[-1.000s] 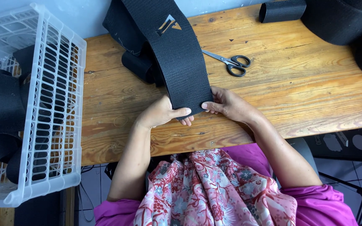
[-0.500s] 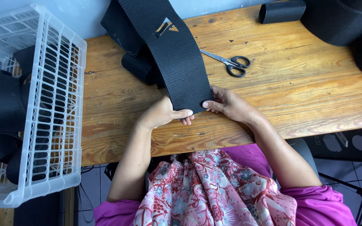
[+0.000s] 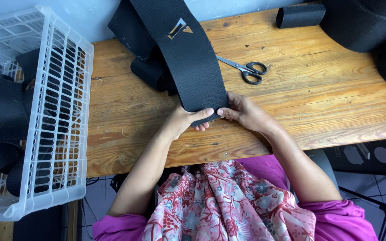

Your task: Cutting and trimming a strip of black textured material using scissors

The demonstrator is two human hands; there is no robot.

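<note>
- Head view: a wide black webbing strap [image 3: 188,62] lies lengthwise on the wooden table [image 3: 336,102], running from the far edge toward the person.
- The left hand [image 3: 186,121] pinches the strap's near end, thumb on top and fingers curled beneath.
- The right hand [image 3: 244,112] grasps the same end just beside the left hand, thumb tips almost meeting on top of the strap.
- A small cut-out [image 3: 179,29] shows wood through the strap near its far end.
- Black-handled scissors [image 3: 246,70] lie just to the right of the strap, untouched.
- A rolled black piece [image 3: 148,71] sits against the strap's left side, apparently partly under it.
- A black roll [image 3: 300,15] lies far right of the strap, at the table's back edge.
- A white plastic basket [image 3: 65,111] with black material stands well left of the strap.
</note>
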